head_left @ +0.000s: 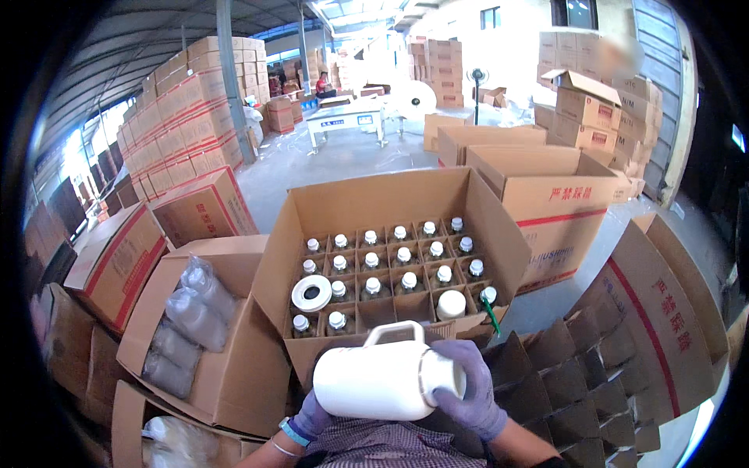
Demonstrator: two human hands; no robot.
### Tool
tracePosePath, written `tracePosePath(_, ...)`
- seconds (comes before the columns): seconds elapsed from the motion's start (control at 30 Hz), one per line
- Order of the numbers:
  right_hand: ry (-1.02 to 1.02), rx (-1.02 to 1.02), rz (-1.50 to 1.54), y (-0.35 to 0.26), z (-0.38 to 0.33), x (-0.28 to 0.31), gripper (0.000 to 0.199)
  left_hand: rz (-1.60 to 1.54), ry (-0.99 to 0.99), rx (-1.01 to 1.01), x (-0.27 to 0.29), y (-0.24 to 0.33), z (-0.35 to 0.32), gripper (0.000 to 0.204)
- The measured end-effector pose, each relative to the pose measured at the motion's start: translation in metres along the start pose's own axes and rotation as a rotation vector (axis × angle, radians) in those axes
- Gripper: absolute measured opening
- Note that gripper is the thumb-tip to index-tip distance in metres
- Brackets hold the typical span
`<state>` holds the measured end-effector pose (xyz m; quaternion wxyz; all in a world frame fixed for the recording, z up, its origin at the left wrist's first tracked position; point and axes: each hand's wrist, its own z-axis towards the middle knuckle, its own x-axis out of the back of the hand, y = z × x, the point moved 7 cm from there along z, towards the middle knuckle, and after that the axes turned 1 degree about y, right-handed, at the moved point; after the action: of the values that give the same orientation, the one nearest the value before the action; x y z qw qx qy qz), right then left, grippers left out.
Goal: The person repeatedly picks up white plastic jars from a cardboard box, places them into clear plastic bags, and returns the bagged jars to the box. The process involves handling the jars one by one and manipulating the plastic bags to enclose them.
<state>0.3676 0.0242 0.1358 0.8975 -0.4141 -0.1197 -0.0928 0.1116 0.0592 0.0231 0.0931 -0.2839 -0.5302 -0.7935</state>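
A white jug (367, 380) with a loop handle, like a vacuum flask, lies sideways in front of my body. My left hand (314, 416), gloved, supports its base end from below, with most of the fingers hidden behind it. Around the neck end at the right, my gloved right hand (474, 390) has its fingers and thumb closed. Just beyond the jug stands an open carton (378, 189) with cardboard dividers, holding bottles (372, 285) with white caps. A white ring (297, 294) and a larger white lid (451, 305) rest on top, with a green strip (489, 314) by the near right corner.
An open carton (234, 355) of plastic-wrapped white pieces (195, 316) stands at left. To the right is a carton (647, 312) with dividers (573, 374). More cartons (546, 226) stand behind it. A white table (347, 123) and stacked boxes (187, 117) are farther off.
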Motion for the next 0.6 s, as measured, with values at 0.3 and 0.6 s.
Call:
tracePosePath(0.3, -0.187, 0.215, 0.040, -0.068, 0.043, -0.050, 0.076, -0.270, -0.106, 0.039, -0.011, 0.025, -0.026, 0.085)
tracePosePath(0.6, -0.059, 0.204, 0.080, -0.080, 0.052, -0.062, 0.066, -0.579, 0.009, 0.201, -0.001, -0.007, -0.042, 0.079)
